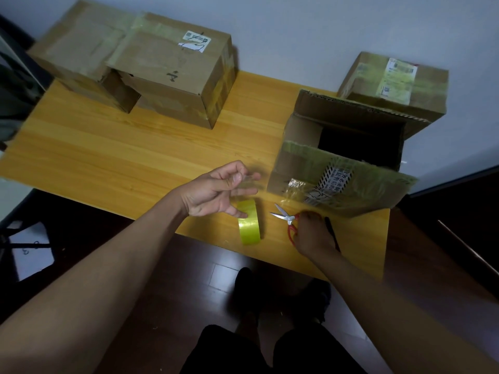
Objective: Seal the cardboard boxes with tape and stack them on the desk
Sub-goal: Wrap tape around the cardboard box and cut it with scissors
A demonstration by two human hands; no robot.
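A yellow-green tape roll (249,224) stands on edge near the front of the wooden desk (113,155). My left hand (216,191) hovers just above it and pinches a clear strip of tape (247,182) between thumb and fingers. My right hand (310,233) grips the red handles of the scissors (286,220), whose blades lie open on the desk. An open cardboard box (348,157) stands to the right, its near flap hanging forward. A closed small box (394,82) sits behind it. At the back left stand two taped boxes, a big one (175,74) and a flatter one (81,52).
A black pen (333,233) lies beside my right hand near the desk's front edge. The white wall runs behind the desk. Dark floor and my legs are below the front edge. A dark chair frame (16,85) stands at the far left.
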